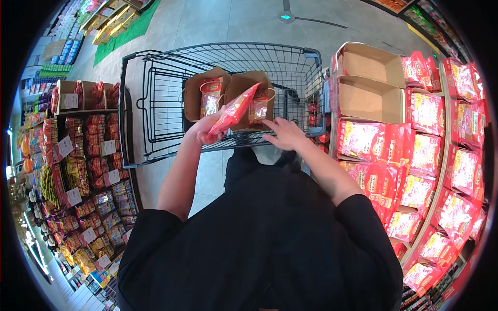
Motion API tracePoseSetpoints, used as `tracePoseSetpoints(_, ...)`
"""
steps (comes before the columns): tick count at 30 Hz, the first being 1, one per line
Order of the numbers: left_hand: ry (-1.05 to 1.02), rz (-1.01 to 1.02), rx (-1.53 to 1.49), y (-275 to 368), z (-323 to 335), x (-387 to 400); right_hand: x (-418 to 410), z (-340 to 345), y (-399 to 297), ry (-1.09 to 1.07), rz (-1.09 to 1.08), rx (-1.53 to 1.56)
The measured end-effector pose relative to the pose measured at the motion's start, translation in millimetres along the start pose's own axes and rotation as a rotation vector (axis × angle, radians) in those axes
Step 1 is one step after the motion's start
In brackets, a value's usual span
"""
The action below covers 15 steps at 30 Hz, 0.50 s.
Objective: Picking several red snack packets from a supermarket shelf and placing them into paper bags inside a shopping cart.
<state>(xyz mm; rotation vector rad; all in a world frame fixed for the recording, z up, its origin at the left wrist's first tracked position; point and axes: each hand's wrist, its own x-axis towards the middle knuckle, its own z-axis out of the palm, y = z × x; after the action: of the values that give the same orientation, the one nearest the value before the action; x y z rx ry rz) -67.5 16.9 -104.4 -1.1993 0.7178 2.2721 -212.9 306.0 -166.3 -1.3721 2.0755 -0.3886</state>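
My left hand (209, 127) grips a red plastic snack packet (236, 109), held tilted over the near side of two brown paper bags. The left paper bag (193, 93) and the right paper bag (238, 83) stand side by side in a black wire shopping cart (163, 89). Inside each bag a red and clear packet shows, one in the left bag (210, 99) and one in the right bag (257, 110). My right hand (285, 133) holds nothing; its fingers are spread at the near edge of the right bag.
At the right, shelves hold rows of red packets (360, 140) beside two cardboard boxes (369, 99) with no goods showing inside. At the left stands a rack of small packaged snacks (97, 136) with price tags. Grey tiled floor (218, 23) lies beyond the cart.
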Motion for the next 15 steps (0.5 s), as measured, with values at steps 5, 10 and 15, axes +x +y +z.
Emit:
tracePoseSetpoints(5,0.199,-0.032,0.285,9.3,-11.1,35.5,1.5,2.4,-2.1,0.053,0.032,0.024)
tracePoseSetpoints(10,0.486,0.160,0.763,20.4,-0.6,65.9,2.0,3.7,-1.7,0.083,0.072,0.002)
tracePoseSetpoints(15,0.472,0.130,1.286,43.0,16.9,100.7,0.9,4.8,-1.1,0.107,0.075,0.000)
